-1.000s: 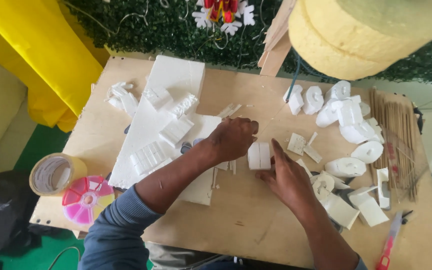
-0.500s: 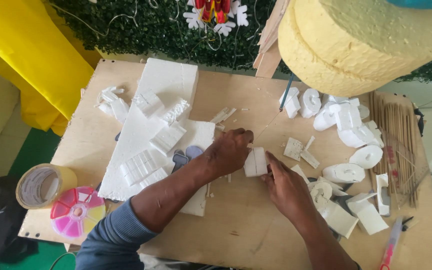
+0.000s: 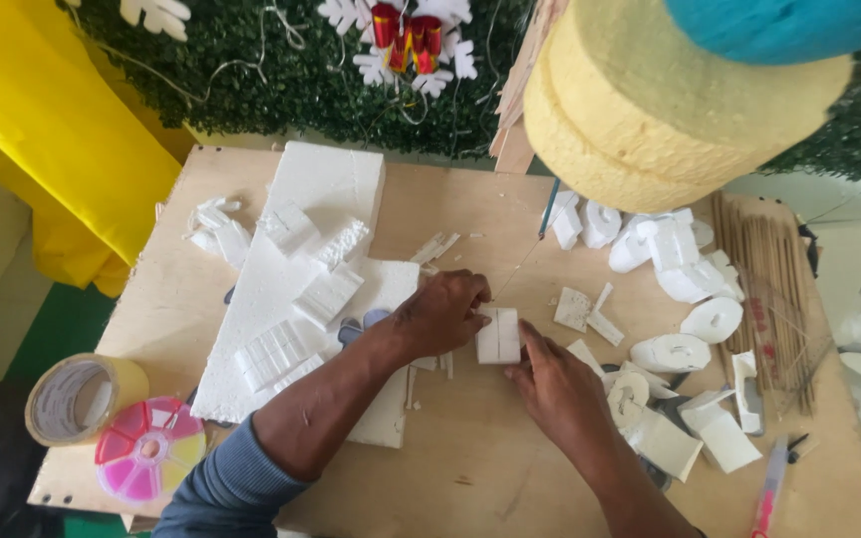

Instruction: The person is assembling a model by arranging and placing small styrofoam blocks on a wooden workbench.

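A roll of tape and a round pink-and-yellow compartment box sit at the wooden table's left corner, beside a white foam sheet. Mid-table, the left hand curls and pinches the small white foam block's left edge. The right hand, fingers extended, presses its lower right edge. Bamboo sticks lie far right.

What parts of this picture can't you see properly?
Head view:
- Left hand: its fingertips curl out of sight against the foam piece.
- Foam sheet: partly covered by the left arm.
- Right arm: cut off by the bottom edge.
- Table's far right: hidden behind the yellow foam discs.
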